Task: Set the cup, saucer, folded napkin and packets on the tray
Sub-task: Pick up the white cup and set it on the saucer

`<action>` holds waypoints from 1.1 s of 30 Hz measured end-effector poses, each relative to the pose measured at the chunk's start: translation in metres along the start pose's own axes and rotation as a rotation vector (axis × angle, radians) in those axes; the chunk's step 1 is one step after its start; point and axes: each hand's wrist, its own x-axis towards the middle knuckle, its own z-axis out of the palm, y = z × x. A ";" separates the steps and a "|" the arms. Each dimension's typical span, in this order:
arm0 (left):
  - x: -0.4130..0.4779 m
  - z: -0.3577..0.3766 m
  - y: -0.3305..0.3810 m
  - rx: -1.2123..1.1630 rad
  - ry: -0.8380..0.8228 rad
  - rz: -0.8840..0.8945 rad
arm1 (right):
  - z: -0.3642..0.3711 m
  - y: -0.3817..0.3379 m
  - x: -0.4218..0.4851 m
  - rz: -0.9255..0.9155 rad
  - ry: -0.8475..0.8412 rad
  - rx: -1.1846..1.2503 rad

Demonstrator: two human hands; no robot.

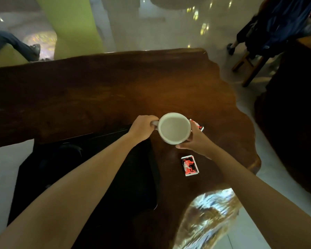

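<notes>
Nearest, 2 bare forearms reached in from the lower edge and met at the cup. Under them spread the bench [115, 87], a dark brown wooden slab with a wavy right edge and glare on its near corner. On its left part lay the black tray [136, 186], a dark rectangle crossed by the left forearm; what it carried was too dark to make out. The white cup [174, 128] was just past the tray's far right corner, over bare wood, mouth up; whether it rested on the bench or hung above it could not be told. The left hand [142, 129] had its fingers [153, 123] curled round the handle on the cup's left side. The right hand [198, 141] cupped the right wall, fingers wrapped against it, thumb along the near rim. Outside the tray lay 2 red-and-white packets: the near packet [189, 165] flat beside the right wrist, the far packet [198, 125] partly hidden behind the right hand.
</notes>
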 end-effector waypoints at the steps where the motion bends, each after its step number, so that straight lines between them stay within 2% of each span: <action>1: -0.004 -0.008 -0.001 -0.027 0.028 -0.013 | 0.004 -0.010 0.001 -0.009 -0.001 0.020; 12: -0.075 -0.104 -0.049 -0.210 0.300 -0.165 | 0.084 -0.112 0.013 -0.145 -0.112 0.018; 15: -0.109 -0.132 -0.069 -0.236 0.337 -0.220 | 0.121 -0.132 0.018 -0.139 -0.152 0.040; 19: -0.155 -0.157 -0.108 -0.408 0.410 -0.355 | 0.171 -0.153 0.028 -0.099 -0.241 0.059; 26: -0.215 -0.173 -0.172 -0.451 0.582 -0.551 | 0.258 -0.169 0.039 -0.050 -0.408 0.082; 33: -0.228 -0.161 -0.212 -0.423 0.560 -0.694 | 0.301 -0.148 0.052 0.048 -0.457 0.110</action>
